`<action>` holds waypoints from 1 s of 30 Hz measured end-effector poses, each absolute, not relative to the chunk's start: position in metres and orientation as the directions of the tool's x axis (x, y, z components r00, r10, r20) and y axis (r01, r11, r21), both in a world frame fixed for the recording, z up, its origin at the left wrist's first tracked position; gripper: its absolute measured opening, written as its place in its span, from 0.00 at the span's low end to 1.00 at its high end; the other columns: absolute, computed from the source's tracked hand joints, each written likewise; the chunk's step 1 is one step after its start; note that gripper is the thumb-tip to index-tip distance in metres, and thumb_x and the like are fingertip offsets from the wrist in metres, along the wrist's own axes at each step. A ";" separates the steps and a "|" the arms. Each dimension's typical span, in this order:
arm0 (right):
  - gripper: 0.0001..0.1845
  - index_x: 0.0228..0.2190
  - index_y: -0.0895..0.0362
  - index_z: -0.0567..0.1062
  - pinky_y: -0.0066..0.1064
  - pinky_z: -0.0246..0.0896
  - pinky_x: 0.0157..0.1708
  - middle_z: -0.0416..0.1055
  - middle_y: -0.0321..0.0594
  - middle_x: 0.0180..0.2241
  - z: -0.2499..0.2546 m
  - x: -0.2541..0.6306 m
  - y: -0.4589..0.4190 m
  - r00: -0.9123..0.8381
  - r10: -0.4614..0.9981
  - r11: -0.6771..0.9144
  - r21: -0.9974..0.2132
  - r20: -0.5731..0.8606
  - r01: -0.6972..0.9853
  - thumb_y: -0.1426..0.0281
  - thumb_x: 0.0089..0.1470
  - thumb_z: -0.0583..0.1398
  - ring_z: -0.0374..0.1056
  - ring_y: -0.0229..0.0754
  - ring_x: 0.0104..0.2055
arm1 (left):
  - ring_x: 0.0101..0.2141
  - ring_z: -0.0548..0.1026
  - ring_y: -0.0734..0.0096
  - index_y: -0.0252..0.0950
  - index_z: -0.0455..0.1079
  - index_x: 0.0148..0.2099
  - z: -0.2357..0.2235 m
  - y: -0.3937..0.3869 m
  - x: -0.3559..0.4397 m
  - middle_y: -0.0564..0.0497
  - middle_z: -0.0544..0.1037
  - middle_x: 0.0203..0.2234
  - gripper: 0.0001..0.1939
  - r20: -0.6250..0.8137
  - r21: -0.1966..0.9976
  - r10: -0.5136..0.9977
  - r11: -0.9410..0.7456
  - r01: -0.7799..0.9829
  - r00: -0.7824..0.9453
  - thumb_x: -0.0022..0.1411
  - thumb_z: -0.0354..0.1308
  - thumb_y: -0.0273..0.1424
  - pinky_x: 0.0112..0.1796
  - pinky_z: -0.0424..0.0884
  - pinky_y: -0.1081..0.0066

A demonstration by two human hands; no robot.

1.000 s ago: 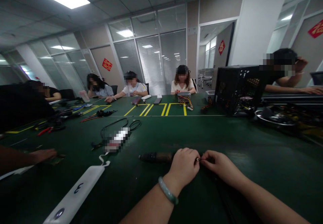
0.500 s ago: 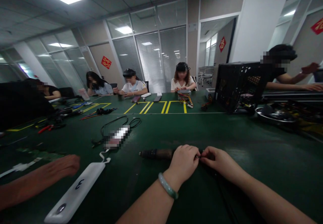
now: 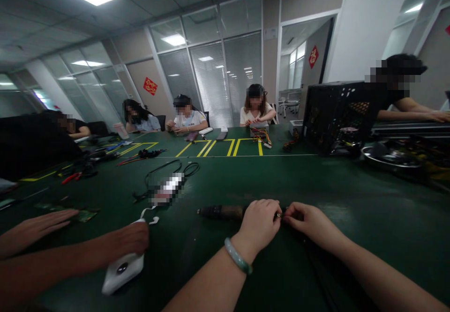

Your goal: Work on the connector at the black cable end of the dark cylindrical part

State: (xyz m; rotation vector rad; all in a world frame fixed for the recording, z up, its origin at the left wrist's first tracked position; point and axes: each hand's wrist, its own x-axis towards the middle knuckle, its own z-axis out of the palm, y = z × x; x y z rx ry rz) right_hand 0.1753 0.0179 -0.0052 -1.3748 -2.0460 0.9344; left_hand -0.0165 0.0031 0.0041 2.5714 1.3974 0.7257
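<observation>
A dark, cylindrical tool, which looks like an electric screwdriver [image 3: 228,212], lies on the green table with its narrow tip to the left. My left hand [image 3: 262,220] is wrapped over its rear part, hiding that end. A tiny shiny piece shows by my left fingertips. Just to the right, my right hand [image 3: 300,216] pinches at the tool's tail, where a black cord [image 3: 314,265] runs down toward me; exactly what lies between those fingers is hidden. At left, a co-worker's hand [image 3: 131,241] grips a white power bank-like device [image 3: 123,272].
Another hand [image 3: 49,225] rests near a green circuit board [image 3: 87,214]. A pixelated phone-like object [image 3: 168,190] lies ahead with a black cable. A black computer case [image 3: 333,120] and a metal bowl [image 3: 390,159] stand at right. Several people sit around the table.
The co-worker's hand has moved right onto the white device, which has shifted, and a second hand has appeared at left. My own hands keep nearly the same pose at the tool.
</observation>
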 end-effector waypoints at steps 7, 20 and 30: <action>0.07 0.30 0.54 0.74 0.28 0.61 0.31 0.75 0.35 0.30 0.001 0.173 0.015 -0.380 0.925 0.254 -0.770 0.016 0.586 0.64 0.55 0.58 0.71 0.41 0.32 | 0.47 0.71 0.66 0.39 0.67 0.44 0.004 0.002 -0.017 0.51 0.74 0.46 0.08 0.349 0.338 0.827 -0.550 0.764 0.441 0.62 0.58 0.27 0.51 0.65 0.62; 0.08 0.32 0.54 0.74 0.28 0.60 0.30 0.75 0.35 0.31 -0.004 0.177 0.017 -0.392 0.920 0.268 -0.765 0.022 0.586 0.64 0.56 0.58 0.70 0.41 0.32 | 0.46 0.72 0.65 0.39 0.67 0.43 0.007 0.000 -0.017 0.51 0.74 0.45 0.07 0.345 0.366 0.829 -0.551 0.750 0.441 0.62 0.58 0.27 0.50 0.66 0.62; 0.08 0.31 0.54 0.74 0.28 0.60 0.30 0.75 0.35 0.30 -0.001 0.175 0.016 -0.378 0.926 0.255 -0.761 0.014 0.596 0.64 0.56 0.58 0.70 0.42 0.32 | 0.45 0.72 0.65 0.39 0.67 0.41 0.005 0.002 -0.017 0.52 0.75 0.44 0.05 0.361 0.351 0.816 -0.568 0.744 0.452 0.62 0.57 0.26 0.50 0.66 0.61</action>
